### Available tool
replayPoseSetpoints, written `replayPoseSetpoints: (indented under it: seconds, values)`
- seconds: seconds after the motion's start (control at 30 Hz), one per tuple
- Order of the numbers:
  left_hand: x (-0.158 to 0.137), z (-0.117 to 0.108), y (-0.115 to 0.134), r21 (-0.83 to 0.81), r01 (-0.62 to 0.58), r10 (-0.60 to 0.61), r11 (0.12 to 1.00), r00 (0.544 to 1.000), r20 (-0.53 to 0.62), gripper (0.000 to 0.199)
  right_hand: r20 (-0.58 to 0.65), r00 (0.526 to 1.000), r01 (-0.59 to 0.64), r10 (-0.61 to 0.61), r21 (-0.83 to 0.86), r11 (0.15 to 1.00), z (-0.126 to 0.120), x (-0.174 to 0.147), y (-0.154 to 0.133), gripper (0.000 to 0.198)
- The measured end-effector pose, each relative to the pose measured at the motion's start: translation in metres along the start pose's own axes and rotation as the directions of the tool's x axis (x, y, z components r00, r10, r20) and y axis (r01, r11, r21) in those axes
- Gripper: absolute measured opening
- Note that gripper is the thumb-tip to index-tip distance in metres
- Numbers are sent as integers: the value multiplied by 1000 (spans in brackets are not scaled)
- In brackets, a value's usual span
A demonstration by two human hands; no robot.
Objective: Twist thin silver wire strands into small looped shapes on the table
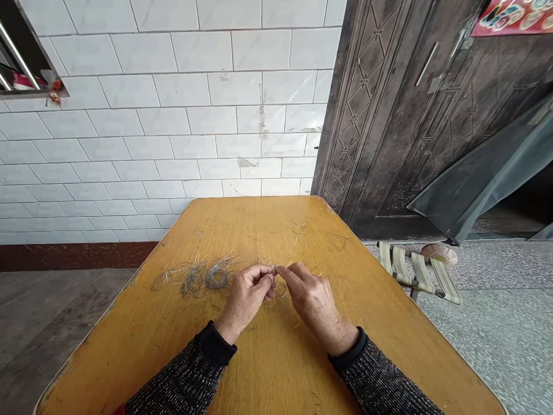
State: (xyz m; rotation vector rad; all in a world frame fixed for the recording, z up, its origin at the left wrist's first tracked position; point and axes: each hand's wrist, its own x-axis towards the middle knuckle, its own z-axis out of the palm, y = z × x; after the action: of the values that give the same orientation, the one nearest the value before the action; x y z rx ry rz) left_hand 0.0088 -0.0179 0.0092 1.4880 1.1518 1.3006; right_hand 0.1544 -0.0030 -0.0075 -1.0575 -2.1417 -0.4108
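Over the middle of the wooden table [268,369], my left hand [245,297] pinches a thin wire [280,290] between thumb and forefinger. Fingertips meeting it from the other side, my right hand [313,302] is closed on the same wire, part of which loops below the fingers. The exact spot of the grip is hidden by the fingers. Left of my hands lie coiled bundles of thin grey wire [218,275], with another bundle [194,279] beside them and looser strands [166,276] farther left.
Single bent wires [339,239] and a curled strand [299,225] lie toward the table's far right. A white tiled wall [194,127] stands behind the table. On the right are a dark carved door [380,144] and a low stool with striped webbing [423,274].
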Motion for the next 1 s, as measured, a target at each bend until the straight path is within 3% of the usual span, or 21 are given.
replayPoseSetpoints:
  seconds: [0.3, 0.37, 0.43, 0.5, 0.6, 0.67, 0.77, 0.87, 1.0]
  values:
    - [-1, 0, -4, -28, 15, -16, 999, 1000, -7, 23, 46, 998, 42, -43, 13, 999, -1, -1, -4, 33]
    - [0, -1, -4, -14, 31, -31, 999, 999, -29, 22, 77, 997, 1, -9, 99, 995, -1, 0, -4, 31]
    - [0, -2, -3, 10, 40, -39, 999, 997, -62, 21, 94, 991, -116, 92, 294, 949, -3, 3, -2, 27]
    - [-1, -2, -2, 67, 14, -9, 998, 998, -67, 20, 135, 951, -305, 278, 558, 772, -7, 8, 4, 27]
    - [-3, -2, 0, 217, -82, 80, 973, 997, 18, 22, 327, 784, -522, 527, 806, 278, -15, 18, 16, 40]
    - [-5, -1, 0, 290, -124, 106, 949, 991, 77, 22, 435, 717, -539, 544, 842, 37, -19, 21, 21, 44]
    - [-6, 1, -1, 247, -83, 56, 965, 992, 115, 22, 484, 711, -491, 511, 861, -132, -20, 22, 22, 39]
    - [-5, 2, -3, 56, 56, -63, 997, 988, 141, 21, 435, 734, -427, 521, 893, -145, -17, 20, 18, 33]
    - [-3, 0, -5, -187, 228, -187, 955, 958, 216, 18, 356, 806, -418, 473, 908, 30, -15, 16, 15, 28]
